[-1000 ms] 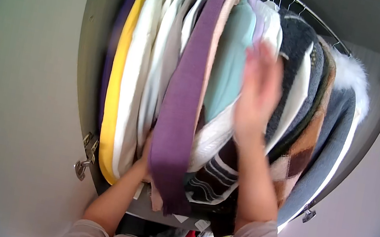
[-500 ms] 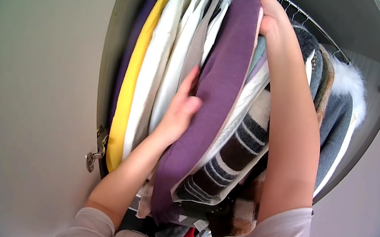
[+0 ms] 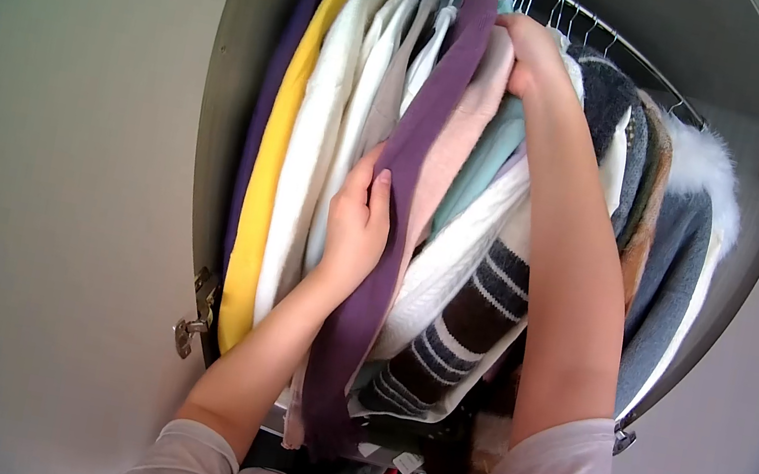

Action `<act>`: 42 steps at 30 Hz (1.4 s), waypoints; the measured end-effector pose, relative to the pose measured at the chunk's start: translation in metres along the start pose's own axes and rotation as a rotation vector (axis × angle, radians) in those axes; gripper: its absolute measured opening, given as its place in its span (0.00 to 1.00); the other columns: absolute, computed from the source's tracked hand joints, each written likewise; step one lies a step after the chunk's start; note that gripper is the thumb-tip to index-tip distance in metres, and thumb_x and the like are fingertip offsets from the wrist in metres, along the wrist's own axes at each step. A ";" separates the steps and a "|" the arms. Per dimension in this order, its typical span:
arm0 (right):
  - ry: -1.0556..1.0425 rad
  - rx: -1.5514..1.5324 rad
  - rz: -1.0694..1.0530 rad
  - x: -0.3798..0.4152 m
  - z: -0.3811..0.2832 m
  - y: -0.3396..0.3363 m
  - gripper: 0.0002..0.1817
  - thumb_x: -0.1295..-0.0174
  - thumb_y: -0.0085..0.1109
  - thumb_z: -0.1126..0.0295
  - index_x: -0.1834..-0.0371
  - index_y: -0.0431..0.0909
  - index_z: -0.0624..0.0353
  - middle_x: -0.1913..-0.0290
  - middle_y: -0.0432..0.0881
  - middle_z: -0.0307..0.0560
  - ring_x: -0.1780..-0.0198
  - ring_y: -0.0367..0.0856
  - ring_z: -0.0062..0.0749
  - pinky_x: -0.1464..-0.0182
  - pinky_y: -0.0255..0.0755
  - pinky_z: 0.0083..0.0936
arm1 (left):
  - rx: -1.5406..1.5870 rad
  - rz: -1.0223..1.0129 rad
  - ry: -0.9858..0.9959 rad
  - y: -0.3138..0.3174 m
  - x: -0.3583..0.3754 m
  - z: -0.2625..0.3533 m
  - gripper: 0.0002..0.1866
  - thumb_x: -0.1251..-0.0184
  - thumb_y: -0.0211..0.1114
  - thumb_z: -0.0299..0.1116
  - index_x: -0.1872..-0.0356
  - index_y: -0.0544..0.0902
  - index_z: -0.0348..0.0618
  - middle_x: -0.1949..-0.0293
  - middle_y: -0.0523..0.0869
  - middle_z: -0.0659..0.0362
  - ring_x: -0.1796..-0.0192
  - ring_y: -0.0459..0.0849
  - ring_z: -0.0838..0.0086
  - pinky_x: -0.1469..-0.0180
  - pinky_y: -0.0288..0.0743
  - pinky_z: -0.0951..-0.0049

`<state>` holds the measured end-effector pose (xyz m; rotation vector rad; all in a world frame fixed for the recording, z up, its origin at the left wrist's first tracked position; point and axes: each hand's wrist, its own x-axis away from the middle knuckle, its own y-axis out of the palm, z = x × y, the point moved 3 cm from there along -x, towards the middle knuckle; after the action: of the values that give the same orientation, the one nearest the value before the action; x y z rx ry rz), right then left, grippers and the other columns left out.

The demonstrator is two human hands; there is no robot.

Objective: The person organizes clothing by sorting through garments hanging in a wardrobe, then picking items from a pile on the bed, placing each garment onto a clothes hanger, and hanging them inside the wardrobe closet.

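A purple knit garment [image 3: 411,156] hangs from the rail in the middle of the wardrobe. My left hand [image 3: 360,224] is closed on its left edge, thumb in front and fingertips tucked behind. Just right of it hangs a pale pink sweater [image 3: 461,119]. At its shoulder, my right hand [image 3: 533,59] is closed, with part of the fingers hidden behind my hand. Beyond the pink sweater are a light teal garment [image 3: 487,159], a white cable-knit sweater [image 3: 436,293] and a striped brown and grey knit [image 3: 452,341], partly covered by my right forearm.
Yellow [image 3: 270,177] and white [image 3: 321,135] garments hang at the left. A grey coat with a white fur collar [image 3: 706,173] hangs at the right under the metal rail [image 3: 627,45]. Open wardrobe doors flank both sides, the left door [image 3: 54,180] nearest. Folded items lie below.
My right hand has shifted slightly down and right, from the purple garment's top to the pink sweater's shoulder. My left hand has closed on the purple garment, which turned leftward, exposing more pink.
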<state>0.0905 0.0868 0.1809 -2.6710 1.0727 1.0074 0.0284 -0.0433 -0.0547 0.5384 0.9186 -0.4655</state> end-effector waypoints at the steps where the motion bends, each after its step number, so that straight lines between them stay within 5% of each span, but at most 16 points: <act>1: -0.042 0.005 0.030 0.019 -0.002 0.006 0.13 0.37 0.48 0.72 0.55 0.71 0.73 0.60 0.77 0.58 0.59 0.78 0.49 0.52 0.74 0.43 | -0.022 -0.033 0.068 0.000 0.003 -0.003 0.22 0.30 0.55 0.30 0.38 0.68 0.31 0.44 0.76 0.39 0.41 0.76 0.53 0.39 0.68 0.66; 4: -0.091 0.055 0.055 0.091 0.009 0.022 0.16 0.36 0.49 0.69 0.50 0.70 0.71 0.56 0.79 0.58 0.55 0.79 0.49 0.49 0.73 0.40 | -0.203 -0.129 0.315 -0.003 0.031 0.018 0.41 0.44 0.68 0.30 0.32 0.56 0.30 0.36 0.65 0.38 0.35 0.69 0.53 0.33 0.61 0.64; 6: -0.520 0.542 0.182 0.120 0.058 0.014 0.19 0.36 0.48 0.72 0.44 0.65 0.72 0.52 0.78 0.63 0.51 0.79 0.50 0.46 0.71 0.41 | -0.299 -0.184 0.255 -0.003 0.050 0.005 0.42 0.48 0.67 0.27 0.32 0.55 0.30 0.36 0.64 0.37 0.34 0.66 0.50 0.33 0.61 0.63; 9: -0.449 0.544 0.180 0.139 0.203 -0.042 0.28 0.38 0.50 0.78 0.36 0.52 0.75 0.49 0.76 0.67 0.45 0.76 0.52 0.44 0.70 0.41 | -0.434 -0.262 0.084 -0.013 0.075 -0.052 0.41 0.50 0.64 0.24 0.32 0.56 0.30 0.34 0.61 0.38 0.33 0.63 0.47 0.33 0.61 0.61; 11: -0.053 0.417 0.206 0.196 0.227 -0.032 0.28 0.40 0.50 0.80 0.38 0.54 0.75 0.54 0.76 0.70 0.52 0.80 0.55 0.50 0.74 0.38 | -0.599 -0.309 -0.007 -0.024 0.095 -0.099 0.37 0.48 0.60 0.22 0.33 0.58 0.31 0.32 0.59 0.40 0.32 0.61 0.47 0.34 0.64 0.60; 14: -0.148 0.571 -0.098 0.255 0.334 -0.031 0.29 0.45 0.52 0.79 0.37 0.60 0.69 0.51 0.75 0.69 0.49 0.77 0.59 0.48 0.72 0.42 | -0.762 -0.274 0.048 -0.033 0.113 -0.174 0.33 0.45 0.57 0.22 0.34 0.60 0.33 0.31 0.61 0.43 0.32 0.63 0.48 0.33 0.63 0.61; 16: 0.012 0.638 -0.132 0.295 0.311 -0.035 0.22 0.42 0.53 0.79 0.42 0.68 0.64 0.52 0.80 0.55 0.56 0.82 0.37 0.55 0.74 0.26 | -0.480 -0.335 -0.021 -0.039 0.098 -0.175 0.35 0.46 0.60 0.22 0.34 0.60 0.33 0.32 0.61 0.41 0.32 0.63 0.50 0.32 0.61 0.64; 18: -0.141 0.591 -0.085 0.325 0.299 -0.045 0.17 0.46 0.53 0.82 0.50 0.74 0.65 0.57 0.81 0.51 0.63 0.81 0.34 0.58 0.74 0.25 | -0.085 -0.430 -0.378 -0.044 0.095 -0.177 0.28 0.45 0.63 0.23 0.41 0.69 0.31 0.50 0.80 0.48 0.46 0.78 0.66 0.43 0.69 0.71; 21: -0.651 0.719 -0.131 0.382 0.242 -0.056 0.15 0.55 0.60 0.81 0.61 0.79 0.57 0.64 0.80 0.45 0.64 0.79 0.40 0.61 0.73 0.33 | 0.115 -0.410 -0.807 -0.071 0.114 -0.129 0.20 0.46 0.61 0.22 0.49 0.75 0.30 0.62 0.82 0.58 0.58 0.80 0.76 0.51 0.73 0.77; 23: -0.832 0.919 0.028 0.407 0.204 -0.070 0.16 0.63 0.62 0.79 0.66 0.75 0.58 0.66 0.77 0.43 0.64 0.75 0.43 0.59 0.69 0.35 | -0.009 -0.320 -0.517 -0.085 0.132 -0.098 0.20 0.46 0.61 0.22 0.50 0.75 0.31 0.60 0.81 0.57 0.57 0.79 0.73 0.50 0.73 0.75; 25: -0.840 0.971 0.386 0.425 0.210 -0.107 0.31 0.62 0.66 0.74 0.50 0.66 0.57 0.45 0.67 0.55 0.49 0.67 0.47 0.50 0.63 0.36 | -0.267 -0.147 -0.129 -0.100 0.148 -0.070 0.23 0.46 0.63 0.24 0.47 0.73 0.32 0.53 0.78 0.52 0.51 0.77 0.67 0.46 0.71 0.70; 28: -0.473 1.074 0.648 0.403 0.197 -0.128 0.62 0.64 0.80 0.60 0.29 0.44 0.66 0.30 0.50 0.57 0.29 0.51 0.46 0.28 0.45 0.39 | -0.767 0.086 0.643 -0.124 0.175 -0.026 0.38 0.49 0.71 0.32 0.37 0.64 0.31 0.36 0.64 0.41 0.36 0.65 0.53 0.35 0.61 0.59; 30: -0.455 0.719 0.563 0.377 0.209 -0.112 0.61 0.64 0.80 0.60 0.30 0.46 0.67 0.30 0.51 0.57 0.29 0.51 0.46 0.28 0.46 0.38 | -0.706 0.103 0.375 -0.116 0.178 -0.018 0.43 0.50 0.72 0.36 0.34 0.60 0.34 0.34 0.58 0.41 0.33 0.63 0.54 0.34 0.60 0.60; 33: -0.085 0.789 0.185 0.347 0.284 -0.090 0.57 0.64 0.78 0.63 0.31 0.50 0.70 0.30 0.52 0.64 0.28 0.51 0.54 0.29 0.48 0.41 | -0.652 -0.047 0.017 -0.109 0.203 -0.070 0.45 0.52 0.74 0.40 0.34 0.60 0.34 0.34 0.59 0.42 0.33 0.63 0.54 0.35 0.61 0.60; 37: -0.186 1.178 -0.115 0.321 0.317 -0.063 0.43 0.60 0.69 0.73 0.36 0.61 0.69 0.36 0.58 0.72 0.35 0.60 0.65 0.34 0.58 0.45 | -0.062 -0.565 -0.691 -0.090 0.224 -0.160 0.42 0.60 0.75 0.32 0.40 0.65 0.30 0.41 0.69 0.44 0.39 0.70 0.53 0.37 0.64 0.63; 42: 0.434 1.084 -0.150 0.314 0.329 -0.131 0.34 0.51 0.64 0.70 0.40 0.64 0.71 0.42 0.68 0.70 0.42 0.69 0.64 0.40 0.65 0.45 | -0.754 -0.753 -0.401 -0.106 0.204 -0.189 0.48 0.63 0.75 0.30 0.34 0.61 0.34 0.34 0.61 0.42 0.35 0.66 0.47 0.35 0.65 0.62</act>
<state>0.1633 0.1043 -0.2864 -1.9814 1.0163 -0.2174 -0.0425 -0.0384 -0.3435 -0.6018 0.8062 -0.8084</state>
